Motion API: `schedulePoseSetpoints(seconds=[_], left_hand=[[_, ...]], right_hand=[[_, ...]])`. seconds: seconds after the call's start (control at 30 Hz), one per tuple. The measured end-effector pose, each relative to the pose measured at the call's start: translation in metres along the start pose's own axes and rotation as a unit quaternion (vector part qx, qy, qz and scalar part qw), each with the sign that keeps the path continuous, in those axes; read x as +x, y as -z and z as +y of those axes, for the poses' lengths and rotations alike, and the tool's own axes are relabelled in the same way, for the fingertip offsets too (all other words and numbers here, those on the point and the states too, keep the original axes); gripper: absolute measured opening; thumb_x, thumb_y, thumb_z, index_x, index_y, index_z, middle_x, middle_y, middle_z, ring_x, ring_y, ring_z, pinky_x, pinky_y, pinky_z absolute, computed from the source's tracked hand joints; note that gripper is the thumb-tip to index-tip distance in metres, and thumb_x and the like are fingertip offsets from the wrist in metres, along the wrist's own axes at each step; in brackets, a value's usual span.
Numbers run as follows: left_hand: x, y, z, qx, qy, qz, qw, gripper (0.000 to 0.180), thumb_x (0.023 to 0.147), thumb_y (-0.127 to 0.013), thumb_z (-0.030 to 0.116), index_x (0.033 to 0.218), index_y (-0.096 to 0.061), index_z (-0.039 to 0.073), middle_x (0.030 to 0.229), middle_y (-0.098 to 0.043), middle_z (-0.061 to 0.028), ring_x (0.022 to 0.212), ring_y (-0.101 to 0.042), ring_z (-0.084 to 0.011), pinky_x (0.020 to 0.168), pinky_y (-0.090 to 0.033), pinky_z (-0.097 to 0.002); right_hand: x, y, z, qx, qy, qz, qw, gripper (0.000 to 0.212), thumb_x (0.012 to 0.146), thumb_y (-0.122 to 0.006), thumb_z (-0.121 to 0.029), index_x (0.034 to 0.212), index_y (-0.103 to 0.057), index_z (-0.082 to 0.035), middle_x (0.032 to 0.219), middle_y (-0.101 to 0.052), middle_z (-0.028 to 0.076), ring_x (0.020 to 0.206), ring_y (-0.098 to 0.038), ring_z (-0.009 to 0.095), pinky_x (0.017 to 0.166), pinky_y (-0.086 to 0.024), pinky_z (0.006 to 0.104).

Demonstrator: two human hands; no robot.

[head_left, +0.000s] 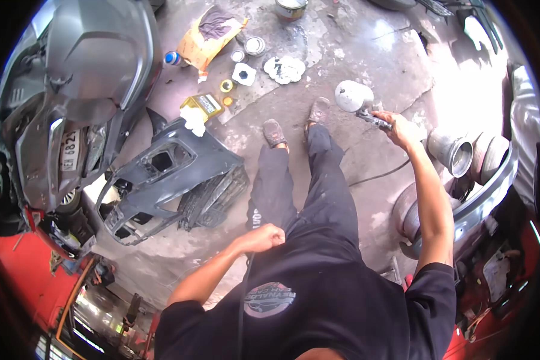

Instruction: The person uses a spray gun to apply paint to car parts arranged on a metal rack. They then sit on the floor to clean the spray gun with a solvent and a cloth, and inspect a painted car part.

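Observation:
Out to the right, my right hand (400, 127) is closed around the handle of a spray gun (375, 118). A rounded whitish cup (354, 96) sits at the gun's far end. A dark hose (379, 177) runs across the floor below that arm and passes behind my legs. My left hand (263, 238) is a fist in front of my waist; whatever it may hold is hidden. A thin dark cord (242, 300) runs down my shirt from beside that wrist. Left of my legs lies a dark grey car bumper cover (213, 159) with openings and a black grille piece.
A grey car (96, 66) with its front end opened up stands at left. Beyond my feet lie a yellow-labelled container (204, 106), cans (254, 46), stained white cloths (285, 70) and an orange bag (207, 42). Wheel rims (450, 153) and another bumper (483, 195) are at right.

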State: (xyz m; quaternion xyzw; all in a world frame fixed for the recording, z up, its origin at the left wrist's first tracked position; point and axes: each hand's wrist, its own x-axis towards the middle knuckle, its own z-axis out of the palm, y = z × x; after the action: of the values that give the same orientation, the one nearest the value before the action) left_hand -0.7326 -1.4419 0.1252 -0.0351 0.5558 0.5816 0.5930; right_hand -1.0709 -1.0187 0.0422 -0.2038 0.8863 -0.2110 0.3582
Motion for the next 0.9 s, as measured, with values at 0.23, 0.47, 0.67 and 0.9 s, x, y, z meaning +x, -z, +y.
schedulePoseSetpoints(seconds=[0.23, 0.47, 0.67, 0.9], left_hand=[[0.188, -0.021, 0.027, 0.025, -0.127, 0.111, 0.985, 0.01, 0.095, -0.064, 0.012, 0.094, -0.06, 0.003, 0.077, -0.061, -0.0072, 0.078, -0.06, -0.0179, 0.072, -0.048, -0.0367], [0.219, 0.033, 0.042, -0.077, -0.064, -0.21, 0.973, 0.014, 0.097, -0.066, 0.012, 0.09, -0.063, 0.001, 0.079, -0.063, -0.0021, 0.078, -0.06, -0.0131, 0.073, -0.049, -0.0335], [0.326, 0.264, 0.075, 0.165, -0.181, 0.436, 0.866, 0.061, 0.084, -0.083, 0.025, 0.136, -0.06, 0.003, 0.116, -0.063, -0.0138, 0.096, -0.065, -0.0235, 0.08, -0.054, -0.0366], [0.396, 0.392, 0.056, 0.404, -0.266, 0.488, 0.726, 0.074, 0.079, -0.087, 0.028, 0.141, -0.055, 0.003, 0.121, -0.06, -0.0187, 0.108, -0.065, -0.0351, 0.091, -0.054, -0.0432]], right_hand=[[0.112, -0.062, 0.073, -0.014, -0.033, 0.077, 0.996, 0.067, 0.073, -0.067, 0.011, 0.134, -0.068, -0.016, 0.13, -0.07, 0.012, 0.12, -0.066, 0.032, 0.103, -0.053, 0.0384], [0.211, -0.128, 0.079, 0.114, 0.052, 0.125, 0.984, 0.074, 0.067, -0.071, 0.012, 0.134, -0.067, -0.018, 0.129, -0.069, 0.012, 0.118, -0.067, 0.033, 0.102, -0.055, 0.0396], [0.301, -0.182, 0.109, 0.051, 0.067, 0.124, 0.989, 0.074, 0.069, -0.066, 0.011, 0.137, -0.065, -0.019, 0.13, -0.069, 0.012, 0.113, -0.067, 0.038, 0.099, -0.056, 0.044], [0.345, -0.206, 0.125, 0.025, 0.097, 0.103, 0.99, 0.068, 0.073, -0.065, 0.011, 0.136, -0.065, -0.013, 0.124, -0.071, 0.017, 0.115, -0.066, 0.038, 0.098, -0.054, 0.0447]])
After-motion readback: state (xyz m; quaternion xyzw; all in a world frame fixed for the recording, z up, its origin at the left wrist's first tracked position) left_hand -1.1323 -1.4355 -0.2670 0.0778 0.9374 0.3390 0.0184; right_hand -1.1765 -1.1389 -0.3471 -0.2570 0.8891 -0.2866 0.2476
